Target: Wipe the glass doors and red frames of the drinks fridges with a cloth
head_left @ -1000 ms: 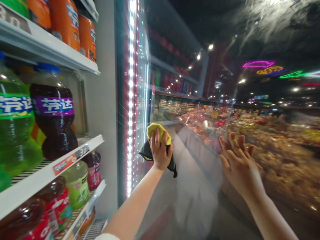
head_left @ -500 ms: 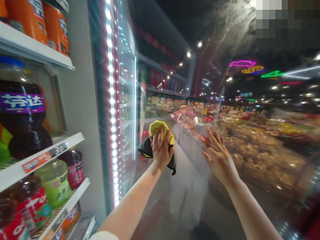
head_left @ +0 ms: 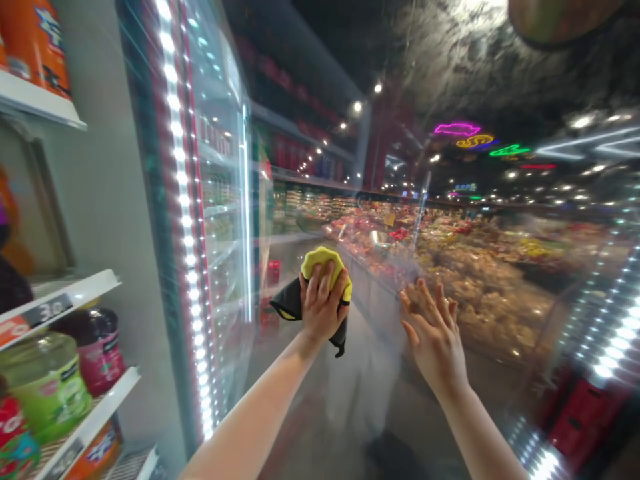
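Note:
A folded yellow-and-black cloth (head_left: 321,261) lies against a see-through glass door (head_left: 370,313) with a smeared, cloudy patch higher up. My left hand (head_left: 323,300) presses on the cloth, fingers over its yellow side, while black corners stick out to the left and below. To the right, my right hand (head_left: 435,333) is spread with its palm toward the glass and holds nothing. Its fingertips appear to touch the pane.
At left stand shelves (head_left: 65,307) with several drink bottles, including a green one (head_left: 45,383). A bright light strip (head_left: 185,220) runs along the cabinet edge. Beyond the glass lie an aisle and heaped produce (head_left: 480,287). Red trim (head_left: 575,413) shows at lower right.
The view has turned right, so the shelves slide left and red trim with lights appears at right. Both hands keep nearly the same pose, the left still on the cloth.

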Available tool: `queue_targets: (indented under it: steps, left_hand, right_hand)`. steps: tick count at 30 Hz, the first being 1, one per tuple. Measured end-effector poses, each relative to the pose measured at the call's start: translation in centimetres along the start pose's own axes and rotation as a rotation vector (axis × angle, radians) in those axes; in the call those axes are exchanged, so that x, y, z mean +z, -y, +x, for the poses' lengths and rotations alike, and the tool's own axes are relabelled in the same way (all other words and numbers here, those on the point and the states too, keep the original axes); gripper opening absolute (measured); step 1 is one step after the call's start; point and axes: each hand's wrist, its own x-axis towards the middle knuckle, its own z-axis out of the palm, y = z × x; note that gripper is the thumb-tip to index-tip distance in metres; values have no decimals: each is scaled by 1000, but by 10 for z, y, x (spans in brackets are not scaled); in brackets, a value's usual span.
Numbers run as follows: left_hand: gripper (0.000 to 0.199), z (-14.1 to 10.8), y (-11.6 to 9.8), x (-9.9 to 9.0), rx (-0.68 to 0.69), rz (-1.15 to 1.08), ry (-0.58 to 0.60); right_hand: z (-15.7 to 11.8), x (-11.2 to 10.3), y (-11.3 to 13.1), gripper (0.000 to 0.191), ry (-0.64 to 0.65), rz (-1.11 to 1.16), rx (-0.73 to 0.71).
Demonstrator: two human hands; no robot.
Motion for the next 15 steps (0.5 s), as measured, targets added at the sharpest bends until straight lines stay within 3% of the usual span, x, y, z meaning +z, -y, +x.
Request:
queue_targets:
  steps: [3, 5, 6, 10, 11, 13, 15]
  left_hand:
    - [58, -34, 8, -5, 249, -41, 82]
    - [59, -47, 16, -10, 266, -50, 95]
    - [61, -47, 17, -11, 210, -46, 86]
    - [69, -4, -9, -4, -210, -18, -32]
    - [68, 9, -20, 0, -228, -31, -34]
    - [65, 23, -38, 6, -129, -72, 3]
    - [63, 20, -44, 9, 59, -105, 69]
  right_hand:
    - [-2, -3, -7, 36, 35, 35, -7]
    - [-6, -8, -14, 38, 57, 37, -20]
    - [-9, -11, -17, 39, 58, 28, -20]
    - [-17, -15, -24, 38, 50, -8, 2]
    - [-17, -14, -25, 38, 51, -3, 3]
    - [-18, -11, -27, 38, 50, 18, -3]
    - [-18, -10, -30, 38, 53, 27, -11]
